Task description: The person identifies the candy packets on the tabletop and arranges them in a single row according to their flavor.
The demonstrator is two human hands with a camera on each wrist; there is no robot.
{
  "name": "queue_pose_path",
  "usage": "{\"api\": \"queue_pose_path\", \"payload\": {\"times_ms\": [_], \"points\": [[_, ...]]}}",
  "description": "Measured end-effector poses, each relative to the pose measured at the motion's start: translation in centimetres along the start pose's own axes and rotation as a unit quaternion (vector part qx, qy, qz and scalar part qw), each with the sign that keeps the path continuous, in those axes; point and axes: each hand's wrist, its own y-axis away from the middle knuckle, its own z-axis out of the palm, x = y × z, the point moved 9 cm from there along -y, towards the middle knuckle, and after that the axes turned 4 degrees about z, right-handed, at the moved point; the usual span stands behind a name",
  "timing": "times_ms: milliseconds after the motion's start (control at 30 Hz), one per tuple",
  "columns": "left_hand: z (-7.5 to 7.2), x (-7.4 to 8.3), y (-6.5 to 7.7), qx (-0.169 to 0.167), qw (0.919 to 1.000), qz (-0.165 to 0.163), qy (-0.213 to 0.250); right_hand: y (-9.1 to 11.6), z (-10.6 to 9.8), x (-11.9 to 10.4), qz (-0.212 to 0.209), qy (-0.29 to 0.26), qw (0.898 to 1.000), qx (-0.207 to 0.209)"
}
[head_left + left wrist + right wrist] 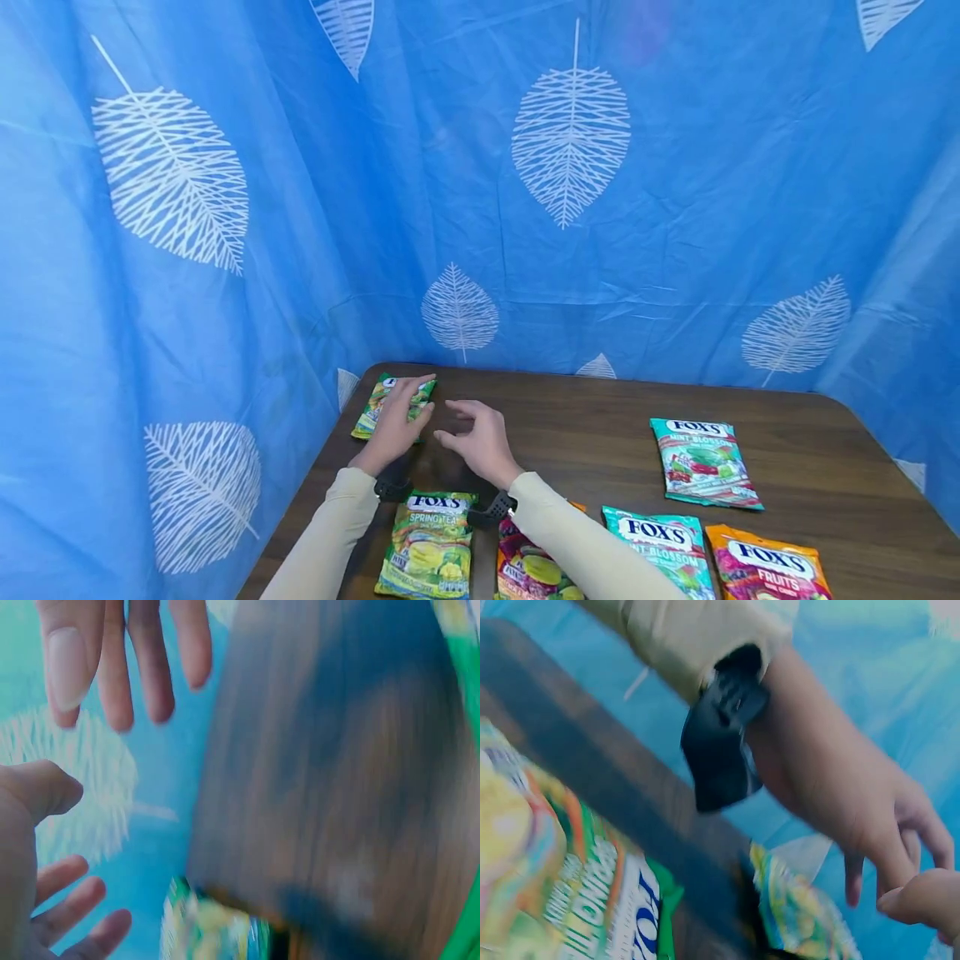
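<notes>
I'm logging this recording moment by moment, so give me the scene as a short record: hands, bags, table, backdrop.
Left hand: holding nothing, partly hiding the far-left green bag in the head view
Right hand: holding nothing, beside the left hand
Near bags: Spring Tea bag, purple bag partly behind the right sleeve, nearer Mint Blossom bag, orange Fruits bag
Farther back, right: second Mint Blossom bag
Contact with green bag: cannot tell
Surface: dark wood-look table
Backdrop: blue sheet, white leaf prints

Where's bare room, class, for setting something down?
Free: the table between right hand and far mint bag; also from that bag to the table's right edge. Crowded: the near side, green bag to rightmost orange bag; far-left corner, with left hand and corner bag.
</notes>
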Motion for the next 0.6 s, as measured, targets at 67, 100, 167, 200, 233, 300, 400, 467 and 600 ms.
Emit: {"api": "queue_pose_path", "payload": {"times_ms": [67,100,167,200,233,300,400,467,600], "points": [[0.5,1.4,0.2,-0.004,0.9999,0.005,0.011,1.2,-0.7,-0.7,-0.005,-0.007,1.0,-0.008],[0.7,2.0,0.5,-0.009,0.9998,0.005,0.018,1.9,-1.1,-1.0,-0.004,-0.01,1.0,-0.014],[1.2,3.3,1.1,-0.021,0.9993,0.003,0.032,3.3,-1.9,-1.4,-0.001,-0.013,1.0,-0.026],[1.4,3.9,1.5,-0.028,0.999,0.002,0.036,4.1,-2.4,-1.5,0.003,-0.014,0.999,-0.031],[1.6,4.5,1.9,-0.032,0.9986,0.003,0.042,4.8,-2.9,-1.6,0.008,-0.015,0.999,-0.034],[1.9,5.6,2.7,-0.04,0.9977,0.0,0.055,6.2,-4.1,-1.6,0.021,-0.013,0.999,-0.035],[2.0,7.0,3.7,-0.044,0.9973,-0.002,0.059,7.9,-5.9,-1.7,0.041,-0.006,0.999,-0.026],[2.0,7.9,4.3,-0.044,0.9973,-0.007,0.059,8.9,-6.9,-1.6,0.052,0.002,0.998,-0.017],[2.5,9.5,5.3,-0.042,0.997,-0.014,0.063,10.7,-8.9,-1.6,0.075,0.005,0.997,0.007]]}}
